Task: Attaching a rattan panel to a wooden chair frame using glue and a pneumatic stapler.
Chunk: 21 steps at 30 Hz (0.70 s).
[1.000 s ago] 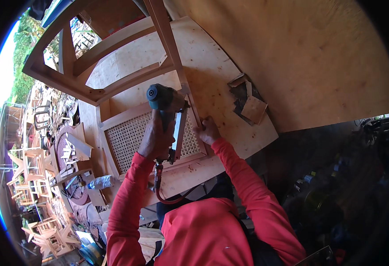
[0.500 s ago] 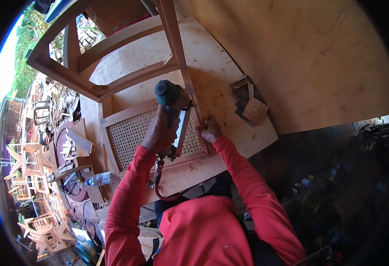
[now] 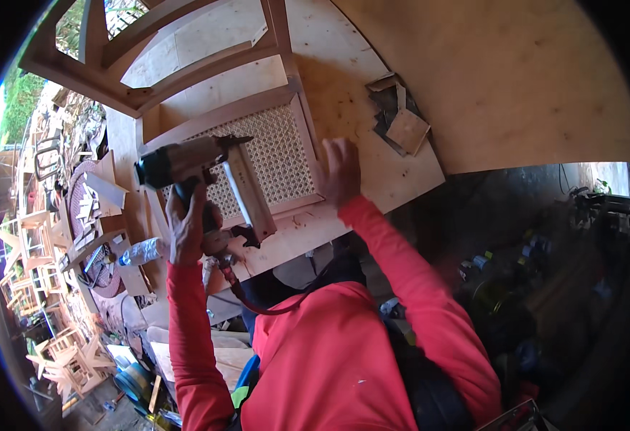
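Note:
My left hand (image 3: 187, 228) is wrapped round the grip of a pneumatic nail gun (image 3: 185, 159), dark green at one end with a long slanted magazine. A reddish air hose (image 3: 264, 309) runs from its handle toward my body. The gun is tilted over a woven cane panel (image 3: 284, 136), part of an unfinished wooden chair frame (image 3: 277, 32) lying on the workbench. Beside the right rail of the panel is my right hand (image 3: 342, 174), open, fingers apart and a little bent. Whether it touches the rail I cannot tell.
The plywood bench top (image 3: 394, 179) bears a pile of flat scraps (image 3: 405, 122) at right. A large plywood sheet (image 3: 502, 86) rises behind it. At left are a plastic bottle (image 3: 142, 251), wood offcuts (image 3: 105, 190) and small wooden frames (image 3: 70, 359). Clutter lies in shadow at lower right.
The nail gun has swung from the panel's right rail to the left, its nose now over the cane. My right hand has loosened from the rail and moved up slightly.

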Tool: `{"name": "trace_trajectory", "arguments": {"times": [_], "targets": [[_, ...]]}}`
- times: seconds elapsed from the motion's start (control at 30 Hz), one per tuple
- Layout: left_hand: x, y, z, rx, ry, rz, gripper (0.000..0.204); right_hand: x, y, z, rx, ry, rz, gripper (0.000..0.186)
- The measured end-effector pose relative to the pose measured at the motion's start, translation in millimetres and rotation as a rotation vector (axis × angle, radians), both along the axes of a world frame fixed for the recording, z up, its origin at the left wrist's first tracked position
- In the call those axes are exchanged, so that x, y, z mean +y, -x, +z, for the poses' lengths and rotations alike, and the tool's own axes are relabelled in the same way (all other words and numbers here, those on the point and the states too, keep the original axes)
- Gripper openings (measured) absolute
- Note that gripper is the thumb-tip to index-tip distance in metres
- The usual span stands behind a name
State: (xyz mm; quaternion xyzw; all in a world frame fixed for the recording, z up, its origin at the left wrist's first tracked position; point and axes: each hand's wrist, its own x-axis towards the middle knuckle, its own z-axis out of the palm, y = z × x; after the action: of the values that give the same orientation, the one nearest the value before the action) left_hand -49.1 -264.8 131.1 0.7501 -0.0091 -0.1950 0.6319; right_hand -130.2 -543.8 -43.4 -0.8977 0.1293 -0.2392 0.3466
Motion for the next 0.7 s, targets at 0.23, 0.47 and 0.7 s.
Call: {"name": "trace_trajectory", "arguments": {"times": [0.23,0.47,0.7], "targets": [[32.9,16.1,6.3,-0.087,-0.001,0.029,0.031,114.3,79.5,11.0,-0.069,0.073,0.221,0.047],[54.8,-12.2,19.9,0.008,0.137,-0.049,0.03,163.4,57.1,5.0,0.286,-1.471,-0.718,0.063],[45.5,-48.2,36.2,0.023,0.166,-0.353,0.031,154.5,2.3,31.9,0.388,-1.372,-1.009,0.072]]}}
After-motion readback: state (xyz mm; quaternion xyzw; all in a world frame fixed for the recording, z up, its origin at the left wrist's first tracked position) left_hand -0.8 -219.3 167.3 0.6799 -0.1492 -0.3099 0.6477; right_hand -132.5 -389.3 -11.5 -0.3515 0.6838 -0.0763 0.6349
